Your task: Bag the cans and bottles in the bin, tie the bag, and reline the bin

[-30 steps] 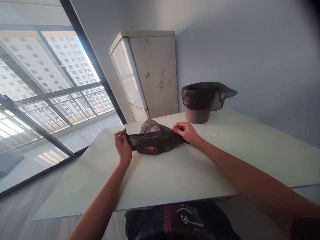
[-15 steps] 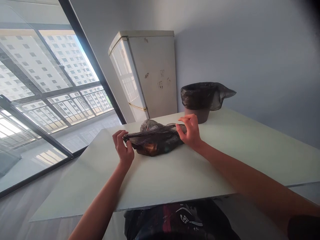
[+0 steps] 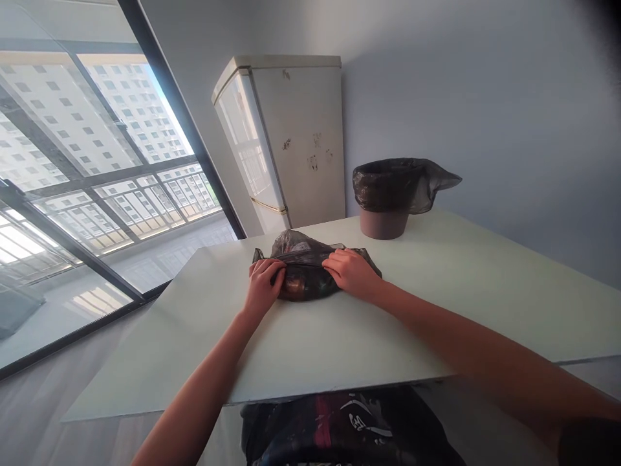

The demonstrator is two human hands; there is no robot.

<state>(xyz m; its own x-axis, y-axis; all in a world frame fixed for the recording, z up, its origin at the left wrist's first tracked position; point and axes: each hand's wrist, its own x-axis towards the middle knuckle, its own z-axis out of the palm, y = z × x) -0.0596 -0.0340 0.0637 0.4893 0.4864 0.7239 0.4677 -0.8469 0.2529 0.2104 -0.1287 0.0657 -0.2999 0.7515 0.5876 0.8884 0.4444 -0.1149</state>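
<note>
A thin black garbage bag (image 3: 310,285) lies on the pale table, bulging with contents. Through the film show an orange-brown item and something with a whitish label, neither clear enough to name. My left hand (image 3: 264,279) is closed on the bag's gathered edge at its left part. From the right, my right hand (image 3: 352,272) pinches the same edge, fingers bent over the plastic. A short stretch of the edge runs taut between the two hands. Loose film sticks out beyond both hands.
A brownish trash can (image 3: 383,225) lined with a black bag (image 3: 388,184) stands at the table's far side, by the wall. Behind the table is a white refrigerator (image 3: 301,142). Glass sliding doors (image 3: 97,168) are at left. The table's near edge (image 3: 339,393) is close to my body.
Both hands have moved inward along the garbage bag's edge and are nearer each other. Loose ends of the bag now show outside them.
</note>
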